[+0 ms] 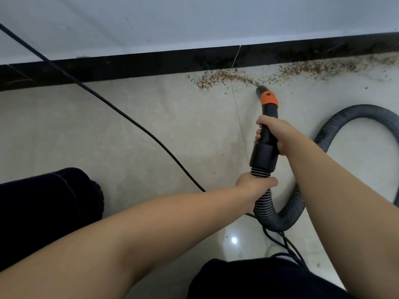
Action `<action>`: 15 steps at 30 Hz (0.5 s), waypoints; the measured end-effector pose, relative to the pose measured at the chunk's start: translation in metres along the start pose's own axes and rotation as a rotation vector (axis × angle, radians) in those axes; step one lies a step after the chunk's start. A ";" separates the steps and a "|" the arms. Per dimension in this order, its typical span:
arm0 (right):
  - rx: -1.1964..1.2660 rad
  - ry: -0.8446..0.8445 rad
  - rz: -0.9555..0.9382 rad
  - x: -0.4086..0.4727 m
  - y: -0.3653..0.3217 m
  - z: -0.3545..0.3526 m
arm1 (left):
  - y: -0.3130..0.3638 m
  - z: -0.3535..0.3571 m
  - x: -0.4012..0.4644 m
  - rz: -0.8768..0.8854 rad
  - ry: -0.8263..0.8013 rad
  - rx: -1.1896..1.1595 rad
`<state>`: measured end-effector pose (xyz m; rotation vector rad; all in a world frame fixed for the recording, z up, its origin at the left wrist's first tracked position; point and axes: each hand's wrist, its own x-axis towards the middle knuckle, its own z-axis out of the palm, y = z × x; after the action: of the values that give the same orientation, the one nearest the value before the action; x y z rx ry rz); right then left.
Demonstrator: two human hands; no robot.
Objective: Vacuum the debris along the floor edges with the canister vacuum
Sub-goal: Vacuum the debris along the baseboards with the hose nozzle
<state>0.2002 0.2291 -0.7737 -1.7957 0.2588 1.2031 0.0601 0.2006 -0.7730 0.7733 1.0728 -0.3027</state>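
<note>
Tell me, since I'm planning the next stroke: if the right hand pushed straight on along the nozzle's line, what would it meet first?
Likely the brown crumbly debris on the tile, right at the black nozzle tip held by the right hand; just beyond lies the black baseboard. Depth is unclear.

Both arms are bare and reach forward, from the near edge toward the far wall. The left arm crosses from the near left to the middle, and the left hand (253, 183) grips the ribbed hose (262, 203) with fingers curled round it (the thumb lies on top). The right arm comes from the near right, almost straight. The right hand (275, 133) is farther away and holds the black nozzle handle (266, 134), fingers wrapped round it, knuckles facing up.
</note>
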 end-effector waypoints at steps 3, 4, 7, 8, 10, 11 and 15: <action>-0.047 -0.038 -0.003 0.000 -0.004 0.016 | 0.002 -0.008 -0.002 0.003 0.020 -0.039; -0.083 -0.060 -0.005 -0.001 -0.004 0.023 | 0.000 -0.011 -0.005 -0.005 0.030 -0.057; -0.209 -0.135 -0.011 -0.008 0.002 0.044 | -0.013 -0.016 -0.013 -0.015 0.064 -0.118; -0.245 -0.160 -0.013 -0.010 0.004 0.049 | -0.018 -0.018 -0.016 -0.012 0.070 -0.142; -0.296 -0.206 -0.016 -0.014 0.010 0.059 | -0.025 -0.021 -0.021 -0.007 0.072 -0.172; -0.309 -0.225 -0.020 -0.015 0.013 0.062 | -0.027 -0.023 -0.023 -0.003 0.075 -0.177; -0.300 -0.255 -0.044 -0.016 0.013 0.078 | -0.023 -0.038 -0.024 0.014 0.104 -0.173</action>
<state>0.1366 0.2784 -0.7753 -1.8624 -0.1139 1.4841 0.0098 0.2073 -0.7709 0.6472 1.1742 -0.1566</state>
